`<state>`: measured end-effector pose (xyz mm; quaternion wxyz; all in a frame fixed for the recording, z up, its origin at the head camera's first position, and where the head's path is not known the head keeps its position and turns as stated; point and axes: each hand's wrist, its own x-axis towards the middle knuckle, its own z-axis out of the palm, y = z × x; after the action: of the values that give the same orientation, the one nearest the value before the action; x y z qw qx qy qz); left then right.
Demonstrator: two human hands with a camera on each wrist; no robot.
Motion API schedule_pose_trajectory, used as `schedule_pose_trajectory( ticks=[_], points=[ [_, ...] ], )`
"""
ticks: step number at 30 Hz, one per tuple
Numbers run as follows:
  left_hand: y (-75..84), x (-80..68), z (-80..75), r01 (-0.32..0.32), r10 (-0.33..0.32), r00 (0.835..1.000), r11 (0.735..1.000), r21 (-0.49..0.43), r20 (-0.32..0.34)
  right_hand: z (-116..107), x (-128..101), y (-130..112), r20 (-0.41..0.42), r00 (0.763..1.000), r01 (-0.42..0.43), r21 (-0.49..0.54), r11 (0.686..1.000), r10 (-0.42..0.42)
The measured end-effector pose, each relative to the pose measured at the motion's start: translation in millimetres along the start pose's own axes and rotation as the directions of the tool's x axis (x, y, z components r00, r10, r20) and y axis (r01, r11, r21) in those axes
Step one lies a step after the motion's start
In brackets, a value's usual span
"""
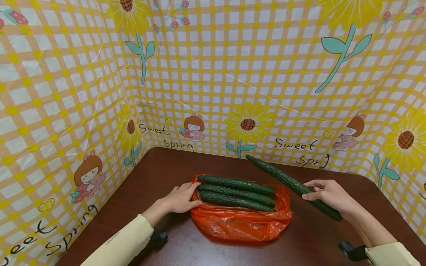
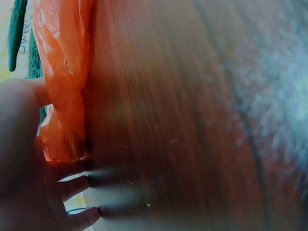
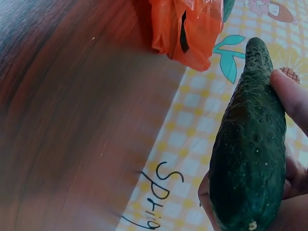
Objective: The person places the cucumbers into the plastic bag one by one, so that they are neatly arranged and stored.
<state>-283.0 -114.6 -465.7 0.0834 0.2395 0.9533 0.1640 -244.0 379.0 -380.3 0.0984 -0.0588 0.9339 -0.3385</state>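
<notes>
An orange plastic bag [image 1: 239, 221] lies spread on the dark wooden table [image 1: 166, 166], and three long green cucumbers [image 1: 236, 192] lie side by side on it. My left hand [image 1: 181, 197] rests with straight fingers on the bag's left edge, beside the cucumbers' ends. The left wrist view shows that hand [image 2: 24, 159] flat against the table next to the crumpled bag [image 2: 62, 72]. My right hand [image 1: 329, 194] grips a fourth cucumber [image 1: 279, 175] near its lower end and holds it slanted above the table, right of the bag. In the right wrist view the fingers [image 3: 291, 96] wrap round this cucumber [image 3: 250, 144].
A yellow checked cloth with sunflowers and "Sweet Spring" lettering [image 1: 293, 146] walls the table at the back and on both sides. Bare tabletop shows in front of the bag and at the back left. Black wrist camera mounts [image 1: 158, 238] sit on both forearms.
</notes>
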Motion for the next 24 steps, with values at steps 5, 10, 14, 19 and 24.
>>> schedule_pose_trajectory(
  ticks=[5, 10, 14, 19, 24],
  points=[
    [-3.3, 1.9, 2.9, -0.004, 0.004, 1.0, 1.0, -0.013, 0.003, 4.1, 2.6, -6.7, 0.007, 1.0, 0.013, 0.01, 1.0, -0.013],
    [-9.3, 6.7, 8.9, 0.007, -0.007, 1.0, 1.0, -0.009, -0.002, 10.1, 5.3, -15.4, 0.005, 0.999, 0.041, 0.007, 0.999, -0.041],
    [-10.5, 8.1, 10.9, 0.017, -0.017, 1.0, 1.0, -0.002, -0.003, 15.1, 9.8, -19.8, 0.007, 0.998, 0.069, -0.004, 0.998, -0.069],
    [-6.0, 4.5, 5.8, 0.005, -0.005, 1.0, 1.0, 0.004, -0.002, 21.3, 16.7, -25.1, 0.028, 0.994, 0.101, 0.0, 0.995, -0.101],
    [-3.1, 2.3, 1.7, -0.002, 0.002, 1.0, 1.0, 0.008, 0.003, 26.5, 22.5, -33.3, 0.045, 0.992, 0.121, 0.006, 0.993, -0.121]
  ],
)
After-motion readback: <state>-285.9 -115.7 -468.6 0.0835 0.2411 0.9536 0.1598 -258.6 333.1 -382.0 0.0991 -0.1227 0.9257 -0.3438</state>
